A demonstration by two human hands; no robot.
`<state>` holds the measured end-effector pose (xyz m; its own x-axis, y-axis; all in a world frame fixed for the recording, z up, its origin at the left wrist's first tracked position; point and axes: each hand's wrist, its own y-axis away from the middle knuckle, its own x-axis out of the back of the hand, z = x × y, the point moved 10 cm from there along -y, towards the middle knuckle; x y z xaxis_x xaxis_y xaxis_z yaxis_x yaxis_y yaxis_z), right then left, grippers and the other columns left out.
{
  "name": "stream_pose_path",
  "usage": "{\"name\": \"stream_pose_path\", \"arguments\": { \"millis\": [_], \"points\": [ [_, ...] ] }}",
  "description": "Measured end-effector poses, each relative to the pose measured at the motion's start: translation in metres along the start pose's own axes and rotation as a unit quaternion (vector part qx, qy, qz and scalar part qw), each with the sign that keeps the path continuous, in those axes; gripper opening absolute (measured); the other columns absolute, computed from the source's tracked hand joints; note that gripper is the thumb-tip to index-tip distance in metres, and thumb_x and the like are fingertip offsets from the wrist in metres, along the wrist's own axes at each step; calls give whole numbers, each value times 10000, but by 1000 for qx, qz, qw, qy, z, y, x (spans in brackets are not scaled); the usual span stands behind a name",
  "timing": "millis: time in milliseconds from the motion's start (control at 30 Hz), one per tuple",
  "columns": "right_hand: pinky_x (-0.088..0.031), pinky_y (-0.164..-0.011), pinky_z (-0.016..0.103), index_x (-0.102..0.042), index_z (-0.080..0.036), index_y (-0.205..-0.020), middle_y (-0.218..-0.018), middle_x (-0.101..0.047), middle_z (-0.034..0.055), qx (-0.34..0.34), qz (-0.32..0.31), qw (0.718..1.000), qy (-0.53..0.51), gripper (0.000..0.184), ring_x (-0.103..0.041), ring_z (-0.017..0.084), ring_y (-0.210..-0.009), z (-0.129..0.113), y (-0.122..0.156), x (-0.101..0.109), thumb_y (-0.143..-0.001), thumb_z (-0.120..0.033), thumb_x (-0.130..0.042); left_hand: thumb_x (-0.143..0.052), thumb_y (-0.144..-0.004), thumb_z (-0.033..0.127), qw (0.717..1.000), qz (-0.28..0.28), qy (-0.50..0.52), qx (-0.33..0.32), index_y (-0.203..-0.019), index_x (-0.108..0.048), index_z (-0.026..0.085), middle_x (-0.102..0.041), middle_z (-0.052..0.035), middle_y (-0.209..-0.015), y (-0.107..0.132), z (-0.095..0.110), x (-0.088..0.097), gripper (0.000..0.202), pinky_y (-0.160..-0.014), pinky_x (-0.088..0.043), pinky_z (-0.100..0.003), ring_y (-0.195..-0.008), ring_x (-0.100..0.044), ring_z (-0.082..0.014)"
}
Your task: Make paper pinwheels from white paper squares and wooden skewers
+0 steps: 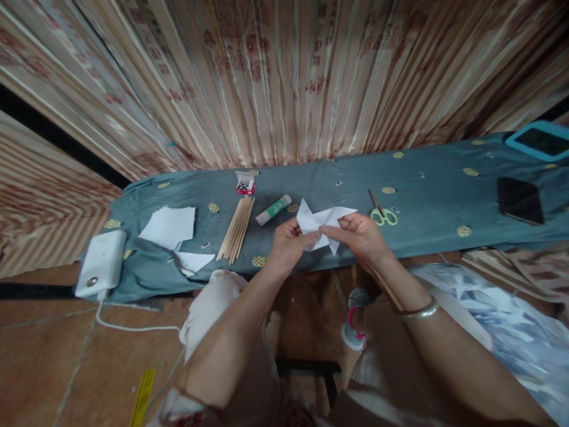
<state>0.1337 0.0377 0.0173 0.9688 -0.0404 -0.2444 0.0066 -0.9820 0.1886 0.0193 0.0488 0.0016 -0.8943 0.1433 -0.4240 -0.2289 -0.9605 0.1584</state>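
Note:
A folded white paper shape [320,220] with pointed flaps is held over the near edge of a low table covered in grey-blue cloth [435,201]. My left hand [288,243] pinches its left side, fingers closed on it. My right hand [360,236] grips its right side from below, a metal bangle on that wrist. Both hands sit close together, thumbs on top of the paper.
On the cloth lie a bundle of wooden sticks [236,229], a glue stick [273,210], a small box of staples [245,184], scissors [381,212], white paper sheets [169,226], a white power bank [101,262], a dark phone [520,200] and a tablet [539,141]. A curtain hangs behind.

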Motion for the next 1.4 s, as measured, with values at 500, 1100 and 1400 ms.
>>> {"name": "stream_pose_path", "arguments": {
  "millis": [500, 1100, 1400],
  "points": [
    [-552, -611, 202, -686, -194, -599, -619, -708, -16, 38, 72, 996, -46, 337, -652, 112, -572, -7, -14, 28, -398, -314, -929, -580, -788, 533, 983, 91, -124, -98, -918, -703, 129, -735, -105, -917, -16, 49, 67, 442, -726, -503, -283, -812, -681, -190],
    [-577, -650, 252, -731, -198, -743, -719, -746, 20, 33, 51, 997, -42, 261, -688, 159, -644, -12, -15, 23, -538, -279, -872, -497, -820, 126, 606, 100, -786, -68, -1090, -672, 149, -666, -115, -1131, -59, 53, 129, 322, -902, -489, -308, -1018, -635, -223],
    [-574, -645, 239, -717, -201, -720, -727, -750, 16, 32, 50, 998, -29, 231, -686, 148, -635, -10, -15, 26, -561, -283, -862, -456, -828, 133, 573, 92, -813, -36, -1076, -649, 132, -692, -153, -1049, -58, 49, 122, 314, -851, -496, -351, -992, -656, -271]
  ]
}}
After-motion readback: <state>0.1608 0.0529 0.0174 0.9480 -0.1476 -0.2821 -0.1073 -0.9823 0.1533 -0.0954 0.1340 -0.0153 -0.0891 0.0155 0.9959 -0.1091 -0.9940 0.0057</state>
